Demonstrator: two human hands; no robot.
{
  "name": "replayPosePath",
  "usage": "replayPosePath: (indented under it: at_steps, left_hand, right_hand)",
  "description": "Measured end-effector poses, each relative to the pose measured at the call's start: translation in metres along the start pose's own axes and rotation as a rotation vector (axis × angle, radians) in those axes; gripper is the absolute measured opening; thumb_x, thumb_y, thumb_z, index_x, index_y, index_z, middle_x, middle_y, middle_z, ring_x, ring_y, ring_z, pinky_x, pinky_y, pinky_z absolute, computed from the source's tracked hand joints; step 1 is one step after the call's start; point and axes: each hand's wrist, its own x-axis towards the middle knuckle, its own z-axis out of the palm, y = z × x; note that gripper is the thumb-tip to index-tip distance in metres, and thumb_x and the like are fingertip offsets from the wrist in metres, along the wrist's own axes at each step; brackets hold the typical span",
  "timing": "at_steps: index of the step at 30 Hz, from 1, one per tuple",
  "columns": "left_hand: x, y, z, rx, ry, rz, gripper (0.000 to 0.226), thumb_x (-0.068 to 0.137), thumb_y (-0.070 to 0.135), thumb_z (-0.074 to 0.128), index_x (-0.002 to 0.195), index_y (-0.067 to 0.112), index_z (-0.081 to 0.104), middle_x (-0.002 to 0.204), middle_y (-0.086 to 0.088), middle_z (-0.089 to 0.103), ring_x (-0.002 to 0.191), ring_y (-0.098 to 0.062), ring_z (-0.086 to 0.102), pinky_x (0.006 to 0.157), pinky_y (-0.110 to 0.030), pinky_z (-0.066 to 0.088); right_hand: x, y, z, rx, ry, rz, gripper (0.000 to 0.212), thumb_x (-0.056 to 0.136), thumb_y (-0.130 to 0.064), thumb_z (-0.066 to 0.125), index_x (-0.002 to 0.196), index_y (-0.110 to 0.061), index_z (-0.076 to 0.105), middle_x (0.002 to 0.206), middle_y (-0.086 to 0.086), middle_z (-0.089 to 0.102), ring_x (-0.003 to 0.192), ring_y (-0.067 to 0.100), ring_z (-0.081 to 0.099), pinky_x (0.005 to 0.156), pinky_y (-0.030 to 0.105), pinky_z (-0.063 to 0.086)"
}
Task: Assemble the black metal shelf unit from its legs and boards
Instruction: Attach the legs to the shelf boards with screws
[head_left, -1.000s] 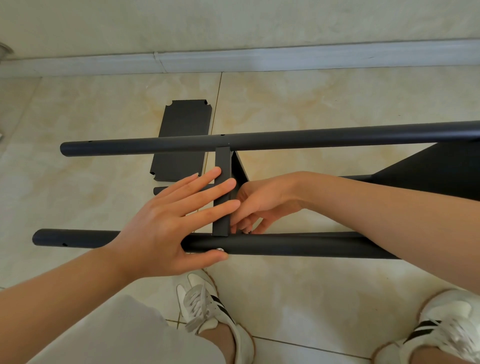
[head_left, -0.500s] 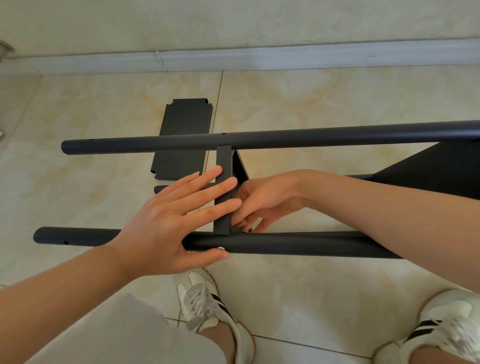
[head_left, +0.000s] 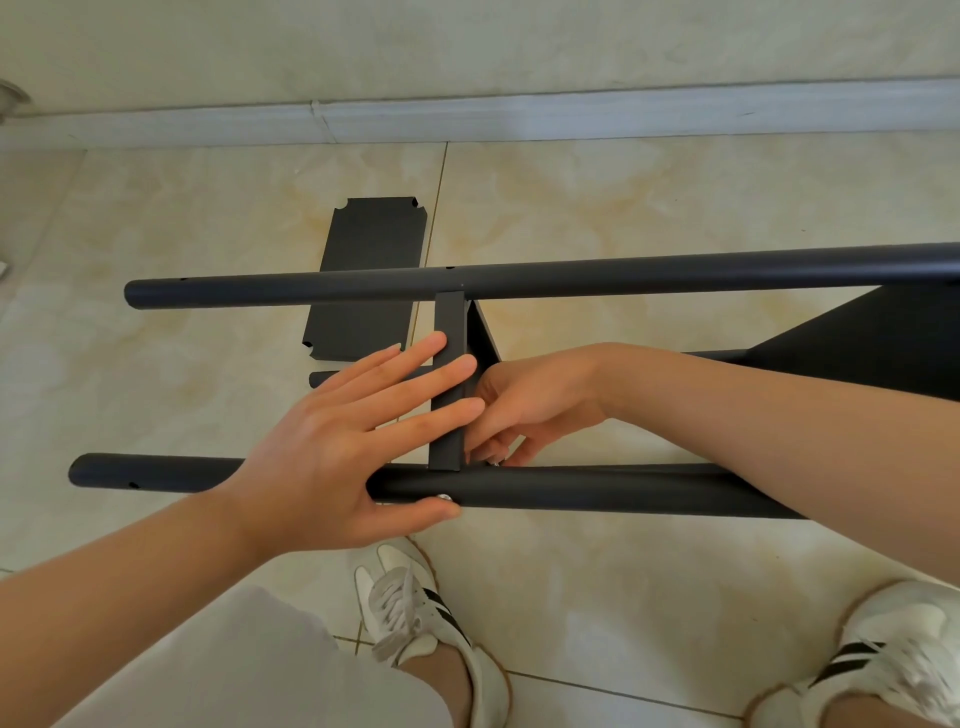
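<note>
Pressing flat, your left hand lies in the lower middle of the frame with its fingers straight and spread. Three fingertips rest on the narrow edge of the upright board. The thumb runs along the near leg, and its tip touches a small silver screw head.

Your right hand comes in from the right, just behind that board edge, with its fingers curled down toward the corner where the board meets the near leg. The fingertips are partly hidden there, so I cannot tell whether they pinch something small or only touch the metal.

The far leg crosses the frame above and touches the top end of the board edge. A second board sits between the legs at the right, cut off by the frame edge. A loose board lies flat on the floor in the upper middle, partly hidden behind the far leg.
</note>
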Motion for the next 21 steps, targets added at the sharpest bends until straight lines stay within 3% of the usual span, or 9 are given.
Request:
replayPosePath:
  at_steps: [3, 9, 13, 15, 17, 21]
  left_hand:
    - [0.0007, 0.0007, -0.0001, -0.002, 0.01, -0.002, 0.066, 0.088, 0.056, 0.064, 0.142, 0.019, 0.052, 0.154, -0.006, 0.044, 0.15, -0.028, 0.03, 0.12, -0.046, 0.032]
    - [-0.0001, -0.0003, 0.0017, -0.004, 0.022, 0.006, 0.067, 0.088, 0.056, 0.065, 0.142, 0.019, 0.052, 0.154, -0.007, 0.044, 0.149, -0.029, 0.032, 0.117, -0.05, 0.035]
    - [-0.0008, -0.0018, 0.0037, -0.007, 0.03, 0.012, 0.067, 0.088, 0.055, 0.067, 0.142, 0.018, 0.051, 0.155, -0.006, 0.043, 0.15, -0.028, 0.031, 0.117, -0.049, 0.036]
    - [-0.0011, -0.0021, 0.0046, -0.006, 0.027, 0.016, 0.068, 0.088, 0.055, 0.067, 0.143, 0.019, 0.051, 0.156, -0.006, 0.042, 0.15, -0.028, 0.03, 0.117, -0.049, 0.036]
    - [-0.0012, -0.0028, 0.0052, 0.003, 0.029, 0.018, 0.067, 0.089, 0.056, 0.065, 0.144, 0.019, 0.05, 0.156, -0.005, 0.041, 0.15, -0.028, 0.029, 0.117, -0.048, 0.036]
    - [-0.0016, -0.004, 0.0061, 0.012, 0.034, 0.024, 0.067, 0.091, 0.054, 0.064, 0.145, 0.02, 0.047, 0.157, -0.004, 0.04, 0.151, -0.026, 0.027, 0.118, -0.046, 0.035]
  right_hand:
    - [-0.0003, -0.001, -0.002, -0.008, 0.024, 0.016, 0.013, 0.092, -0.021, 0.063, 0.091, -0.008, 0.065, 0.078, 0.007, 0.054, 0.089, 0.023, 0.052, 0.099, 0.041, 0.049]
    - [-0.0031, 0.0012, -0.0012, 0.056, -0.014, -0.017, 0.013, 0.093, -0.014, 0.063, 0.09, -0.002, 0.068, 0.087, 0.015, 0.06, 0.094, 0.024, 0.059, 0.098, 0.041, 0.051]
    - [-0.0017, 0.002, 0.0003, 0.025, 0.044, -0.009, 0.037, 0.092, -0.016, 0.064, 0.112, 0.015, 0.057, 0.1, 0.032, 0.054, 0.095, 0.025, 0.055, 0.104, 0.044, 0.047]
    - [-0.0017, 0.0019, 0.0022, 0.011, 0.066, 0.001, 0.022, 0.092, -0.016, 0.063, 0.088, 0.005, 0.062, 0.083, 0.025, 0.051, 0.089, 0.025, 0.053, 0.1, 0.041, 0.049]
    - [-0.0021, 0.0018, 0.0034, 0.006, 0.079, 0.005, 0.02, 0.092, -0.016, 0.063, 0.074, -0.008, 0.06, 0.073, 0.011, 0.047, 0.085, 0.025, 0.05, 0.098, 0.041, 0.05]
    - [-0.0035, 0.0034, 0.0071, -0.007, 0.149, 0.007, 0.019, 0.093, -0.019, 0.062, 0.098, -0.001, 0.066, 0.083, 0.012, 0.05, 0.085, 0.023, 0.05, 0.102, 0.044, 0.048]
